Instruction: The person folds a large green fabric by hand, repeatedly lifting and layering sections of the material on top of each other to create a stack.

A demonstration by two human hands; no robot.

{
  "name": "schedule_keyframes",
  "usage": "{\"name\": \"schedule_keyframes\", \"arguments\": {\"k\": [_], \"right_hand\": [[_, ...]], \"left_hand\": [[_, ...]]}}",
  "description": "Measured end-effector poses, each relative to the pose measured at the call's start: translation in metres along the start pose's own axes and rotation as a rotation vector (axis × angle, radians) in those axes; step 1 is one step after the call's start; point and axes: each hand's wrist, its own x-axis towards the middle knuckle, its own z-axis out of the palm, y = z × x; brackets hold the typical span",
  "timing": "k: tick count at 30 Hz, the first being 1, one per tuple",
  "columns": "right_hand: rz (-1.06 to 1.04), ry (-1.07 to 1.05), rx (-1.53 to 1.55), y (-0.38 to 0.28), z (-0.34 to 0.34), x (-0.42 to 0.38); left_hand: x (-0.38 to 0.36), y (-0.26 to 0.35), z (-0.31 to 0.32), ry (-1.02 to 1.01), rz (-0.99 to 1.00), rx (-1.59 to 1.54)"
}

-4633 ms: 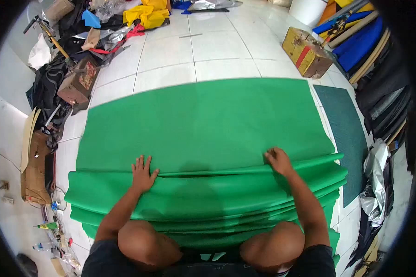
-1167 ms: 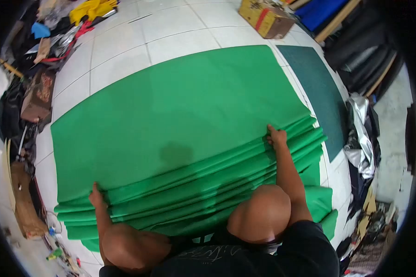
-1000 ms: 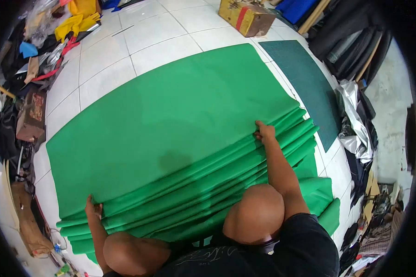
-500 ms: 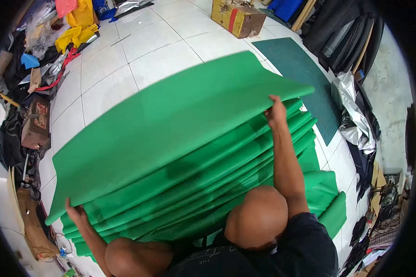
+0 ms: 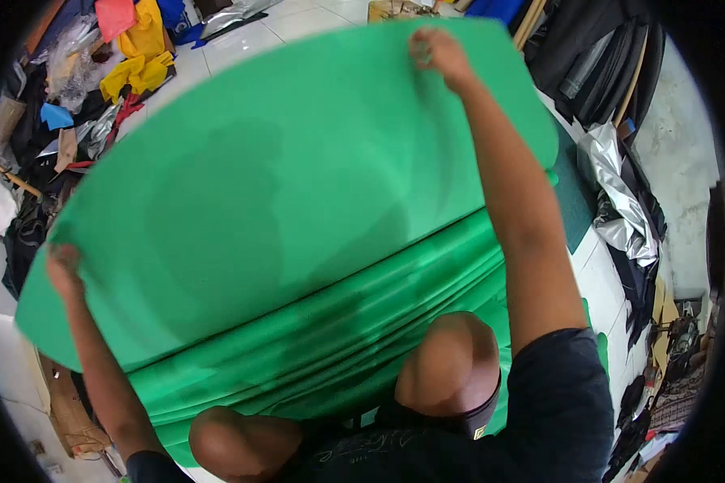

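A broad green tarpaulin-like sheet (image 5: 314, 161) is raised in front of my knees, its far edge curving across the view. My left hand (image 5: 64, 267) grips it near the left end, slightly smeared by motion. Farther out at upper right, my right hand (image 5: 439, 56) is closed on the same sheet, pinching up creases below the fingers. Closer to my body, the rest of the green material lies in long gathered folds (image 5: 330, 338) on the floor, partly under my knees.
Scraps of yellow cloth (image 5: 141, 48), plastic and dark material line the left side. A yellow box (image 5: 395, 10) is mostly hidden behind the sheet. Silver foil-like sheeting (image 5: 620, 201) and dark rolls (image 5: 588, 64) stand along the right wall. White tiles (image 5: 600, 258) show at the right.
Both hands have moved up and away from my body, lifting the sheet higher and farther forward. It now covers most of the floor tiles, the dark green mat and most of the yellow box.
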Motion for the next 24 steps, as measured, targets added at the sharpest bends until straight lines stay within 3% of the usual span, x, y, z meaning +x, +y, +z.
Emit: {"name": "schedule_keyframes", "arguments": {"k": [1,2,3,4,5,6,8,9,12,14,15,17,18,19,20,23,24], "right_hand": [[-0.053,-0.109,-0.352,0.045,0.007,-0.003],[-0.055,-0.212,-0.464,0.093,0.020,-0.026],[-0.064,-0.302,-0.592,0.122,0.032,-0.071],[0.025,-0.398,-0.684,0.149,0.041,-0.122],[0.118,-0.489,-0.688,0.156,0.041,-0.175],[0.018,-0.515,-0.816,0.168,0.037,-0.218],[-0.014,-0.395,-0.780,0.172,0.039,-0.253],[-0.002,-0.412,-0.777,0.170,0.041,-0.257],[0.059,-0.369,-1.011,0.155,0.044,-0.256],[0.101,-0.559,-1.128,0.155,0.042,-0.250],[0.106,-0.562,-1.134,0.157,0.041,-0.244],[-0.406,-0.521,-1.236,0.163,0.042,-0.234],[-0.410,-0.531,-1.238,0.163,0.046,-0.232],[-0.213,-0.543,-1.104,0.165,0.053,-0.229],[-0.014,-0.544,-0.964,0.167,0.057,-0.228],[0.159,-0.638,-1.123,0.167,0.052,-0.258],[0.168,-0.649,-1.124,0.171,0.051,-0.262]], "left_hand": [[-0.011,-0.068,-0.023,-0.266,0.370,0.550],[-0.067,-0.077,0.007,-0.372,-0.012,0.280],[-0.087,-0.172,-0.015,-0.591,0.485,0.968],[-0.156,-0.165,0.004,-0.675,-0.058,0.950],[-0.230,-0.122,0.035,-0.594,-0.246,1.123],[-0.271,-0.093,0.043,-0.734,-0.325,1.220],[-0.316,-0.106,0.038,-0.498,-0.114,1.151],[-0.324,-0.107,0.035,-0.508,-0.129,1.161],[-0.327,-0.094,0.033,-0.558,-0.100,1.153],[-0.297,-0.060,0.048,-0.857,-0.223,1.347],[-0.284,-0.062,0.051,-0.850,-0.065,1.340],[-0.266,-0.082,0.060,-0.910,-0.100,1.304],[-0.262,-0.087,0.066,-0.958,-0.125,1.271],[-0.267,-0.081,0.076,-0.806,-0.161,1.132],[-0.271,-0.091,0.076,-0.810,-0.162,1.132],[-0.295,-0.126,0.062,-0.757,-0.103,1.149],[-0.301,-0.132,0.056,-0.654,-0.199,1.085]]}}
